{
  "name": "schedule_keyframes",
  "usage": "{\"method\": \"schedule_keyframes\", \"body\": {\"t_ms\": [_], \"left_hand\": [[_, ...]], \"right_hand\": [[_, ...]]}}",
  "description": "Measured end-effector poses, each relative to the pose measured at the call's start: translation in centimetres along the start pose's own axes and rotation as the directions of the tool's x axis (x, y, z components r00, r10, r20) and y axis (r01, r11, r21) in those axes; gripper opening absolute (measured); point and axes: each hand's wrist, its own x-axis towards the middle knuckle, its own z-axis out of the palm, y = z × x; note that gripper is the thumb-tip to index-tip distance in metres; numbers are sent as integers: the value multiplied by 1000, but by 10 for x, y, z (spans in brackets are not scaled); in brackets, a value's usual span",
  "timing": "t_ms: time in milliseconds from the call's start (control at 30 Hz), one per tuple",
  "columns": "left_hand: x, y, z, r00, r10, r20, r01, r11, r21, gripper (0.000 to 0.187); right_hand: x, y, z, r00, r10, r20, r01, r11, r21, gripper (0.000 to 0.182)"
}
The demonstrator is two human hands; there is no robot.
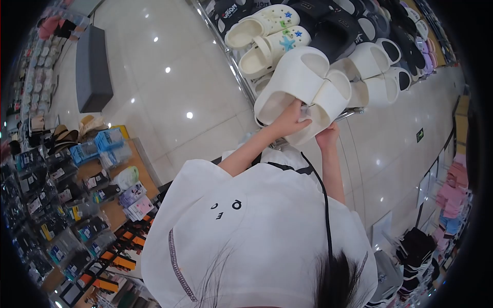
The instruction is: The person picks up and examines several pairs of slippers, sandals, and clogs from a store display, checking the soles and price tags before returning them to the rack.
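Observation:
A pair of white slide sandals is in front of me at the near end of the shoe rack, the left slide beside the right slide. My left hand is closed at the inner edges where the two heels meet, its thumb over the right slide's footbed. Gripping the outer heel edge of that right slide is my right hand, its fingertips partly hidden behind the sole. Cream clogs with star charms lie just beyond the left slide. More white slides are to the right.
The metal-edged shoe rack also carries black slides. A grey bench stands on the tiled floor at the left. Packaged goods hang at lower left, and pink clothes at the right edge.

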Motion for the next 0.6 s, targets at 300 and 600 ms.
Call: {"method": "schedule_keyframes", "body": {"t_ms": [300,600], "left_hand": [[17,-9,-17,995,99,-27,-98,995,18,78],[21,-21,-16,988,70,141,-110,947,300,65]], "right_hand": [[14,44,52,924,-177,-339,266,934,237,57],[6,39,23,866,-196,-460,153,980,-129,33]]}}
